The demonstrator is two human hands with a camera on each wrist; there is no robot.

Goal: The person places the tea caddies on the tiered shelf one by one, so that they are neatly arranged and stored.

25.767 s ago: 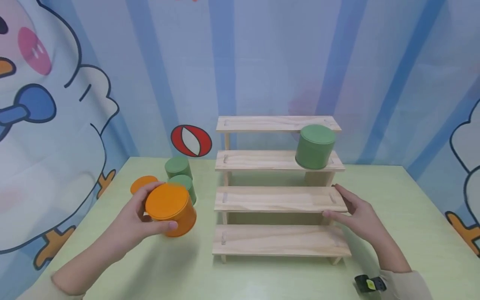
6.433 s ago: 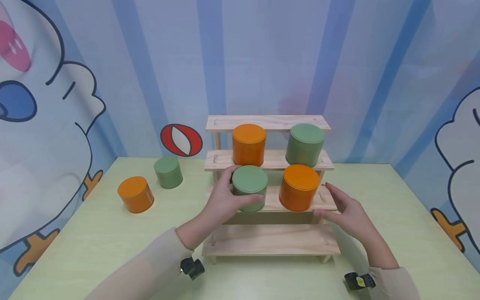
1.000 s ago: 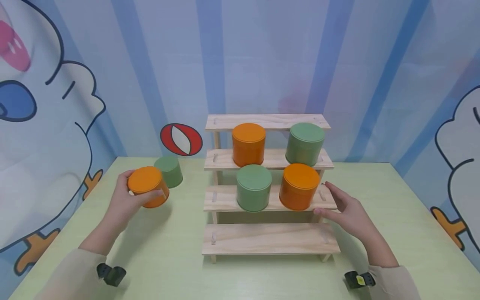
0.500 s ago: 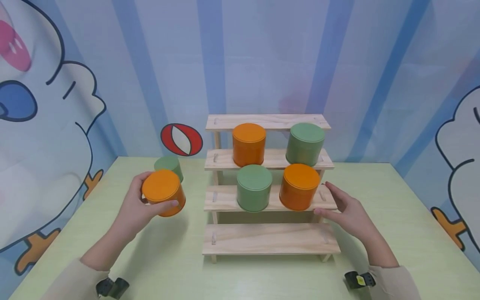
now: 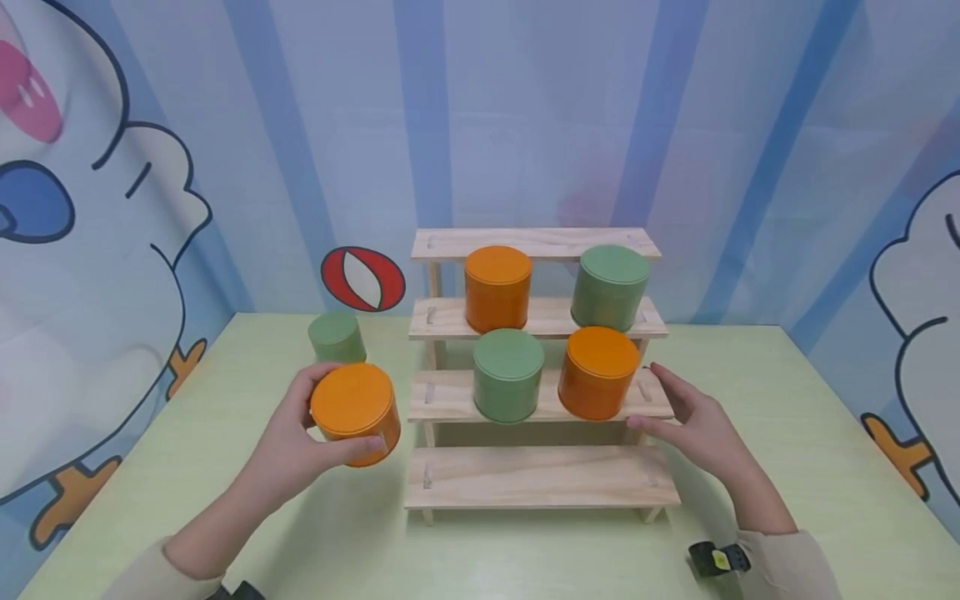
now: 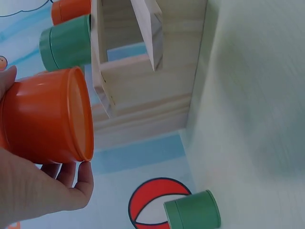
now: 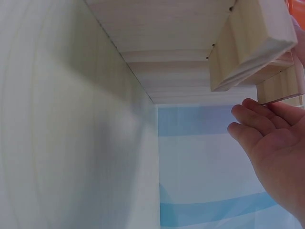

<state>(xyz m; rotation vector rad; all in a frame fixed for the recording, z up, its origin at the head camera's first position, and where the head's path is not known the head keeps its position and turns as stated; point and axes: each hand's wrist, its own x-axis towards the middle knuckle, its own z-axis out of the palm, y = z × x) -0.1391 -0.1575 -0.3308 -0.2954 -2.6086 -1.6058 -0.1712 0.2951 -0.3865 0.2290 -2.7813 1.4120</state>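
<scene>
My left hand (image 5: pixel 296 446) grips an orange lidded tin (image 5: pixel 355 408) by its sides, raised over the table left of the wooden step shelf (image 5: pixel 540 479). In the left wrist view that orange tin (image 6: pixel 45 117) hangs with its base clear of any surface. My right hand (image 5: pixel 701 429) holds the right end of the shelf's second step from the bottom, thumb at the front edge and fingers at the back. That step carries a green tin (image 5: pixel 507 377) and, to its right, an orange tin (image 5: pixel 598 375). One step higher stand another orange tin (image 5: pixel 498 292) and another green tin (image 5: pixel 611 290).
A further green tin (image 5: pixel 335 337) stands on the pale green table (image 5: pixel 202 400) at the back left, partly behind the left hand. The bottom step of the shelf bears no tin. A printed blue curtain (image 5: pixel 525 125) closes off the back.
Over the last second the left hand has carried the orange tin rightward and nearer, from the table's left side. Earlier it placed the green tin on the second step. The right hand stays put.
</scene>
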